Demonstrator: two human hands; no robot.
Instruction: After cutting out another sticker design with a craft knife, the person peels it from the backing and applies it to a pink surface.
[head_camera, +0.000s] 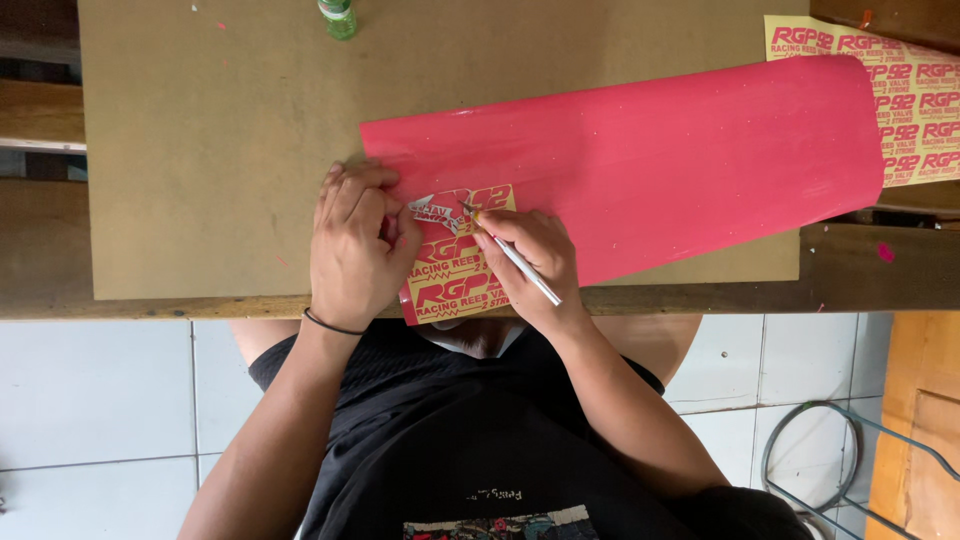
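A large red vinyl sheet (650, 150) lies across a brown board (220, 130). At its near left corner the red layer is peeled away, showing yellow sticker labels (455, 280) with red print. My left hand (355, 245) presses down on that corner, its fingertips pinching a curled strip of peeled film (432, 210). My right hand (530, 260) grips a thin silver craft knife (515, 258) like a pen, with the tip touching the sheet beside the peeled strip. A black band circles my left wrist.
A finished yellow sticker sheet (915, 110) lies under the red sheet at the far right. A green bottle (338, 15) stands at the board's far edge. The board rests on a wooden bench (870, 275). White floor tiles and a wire rack (850, 460) lie below.
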